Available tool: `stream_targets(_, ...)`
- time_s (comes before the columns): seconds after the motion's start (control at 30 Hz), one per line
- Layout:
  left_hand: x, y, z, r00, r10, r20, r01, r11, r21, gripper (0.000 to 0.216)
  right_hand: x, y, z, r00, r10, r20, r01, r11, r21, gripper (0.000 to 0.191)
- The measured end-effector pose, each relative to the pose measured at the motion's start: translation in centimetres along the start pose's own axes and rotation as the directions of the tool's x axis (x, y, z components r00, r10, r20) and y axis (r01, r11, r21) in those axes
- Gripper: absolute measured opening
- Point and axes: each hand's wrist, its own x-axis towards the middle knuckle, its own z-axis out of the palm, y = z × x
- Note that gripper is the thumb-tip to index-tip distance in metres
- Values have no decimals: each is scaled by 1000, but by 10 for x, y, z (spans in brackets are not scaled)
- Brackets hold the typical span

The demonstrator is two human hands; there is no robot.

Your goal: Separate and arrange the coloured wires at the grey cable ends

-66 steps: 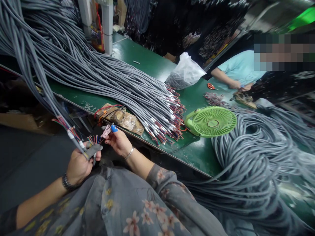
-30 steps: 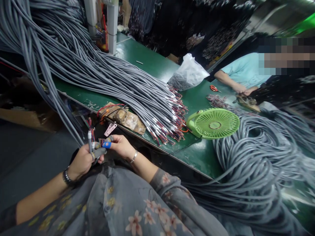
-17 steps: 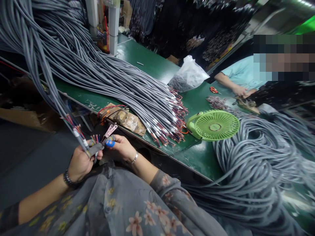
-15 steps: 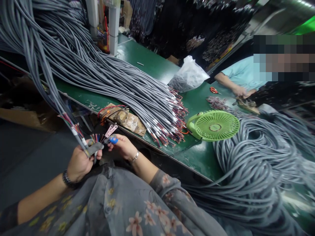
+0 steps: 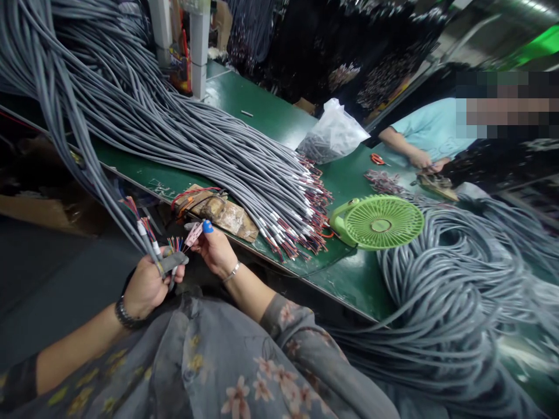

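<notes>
Green desk (image 5: pixel 262 119). Across it, a thick bundle of grey cables (image 5: pixel 209 145), stripped ends just beside a green fan (image 5: pixel 378 221). Behind these, a plastic bag (image 5: pixel 334 137); at the right, heaped cable coils (image 5: pixel 445 279); on the near edge, a brown taped block (image 5: pixel 218 212).

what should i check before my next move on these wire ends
1. Left hand grip on the grey cable: ok, closed round it just below the stripped end.
2. Coloured wires spread apart above the left thumb: ok, fanned out and easy to tell apart.
3. Right hand touching the small pink piece: cannot tell, the fingertips are right beside it.
4. Blue finger cover in place on the right hand: ok.
5. Cable pile on the green table away from both hands: ok.
6. Co-worker's hands out of the way: ok, at the far side of the table.
</notes>
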Motion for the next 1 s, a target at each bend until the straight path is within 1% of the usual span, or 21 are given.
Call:
stream_targets(0.1, 0, -1, 0, 1000, -4, 29, 4, 1000, 20, 32, 0, 0, 3, 999, -20, -30, 20, 1000, -9, 52)
stream_targets(0.17, 0, -2, -1, 999, 0, 37, -1, 1000, 28, 33, 0, -1, 4, 999, -2, -44, 2, 1000, -1, 52)
stream_targets(0.3, -3, -6, -4, 999, 26, 41, -27, 999, 27, 36, -4, -7, 5, 992, 108, -62, -106, 994, 40, 57)
stream_targets(0.43, -10, -5, -8, 997, 64, 44, -65, 998, 22, 36, -9, -15, 5, 983, 185, -5, -184, 981, 67, 56)
stream_targets(0.5, -12, -4, -8, 996, 79, 45, -80, 997, 21, 34, -12, -16, 6, 984, 177, 28, -179, 982, 57, 49)
stream_targets(0.6, -13, -1, -6, 996, 86, -17, -86, 996, -6, 32, -13, -14, 5, 990, 129, 49, -130, 991, 29, 38)
stream_targets(0.67, -11, -2, -4, 993, 106, -59, -107, 994, -14, 31, -13, -12, 4, 993, 115, 40, -116, 993, 28, 37)
stream_targets(0.73, -8, -4, -3, 985, 166, -53, -166, 986, 9, 30, -13, -12, 3, 992, 125, 20, -126, 991, 35, 40)
stream_targets(0.8, -4, -7, -4, 964, 266, -22, -264, 962, 65, 28, -12, -13, 3, 990, 142, 0, -142, 989, 41, 43)
stream_targets(0.83, -2, -9, -5, 946, 324, -10, -321, 941, 104, 27, -12, -14, 3, 989, 149, -9, -149, 988, 47, 43)
stream_targets(0.93, 5, -11, -11, 875, 485, 6, -471, 846, 251, 26, -12, -15, 4, 986, 166, -21, -164, 983, 78, 41)
stream_targets(1.0, 8, -10, -14, 827, 562, 4, -528, 774, 349, 25, -12, -15, 5, 987, 162, -17, -160, 982, 96, 39)
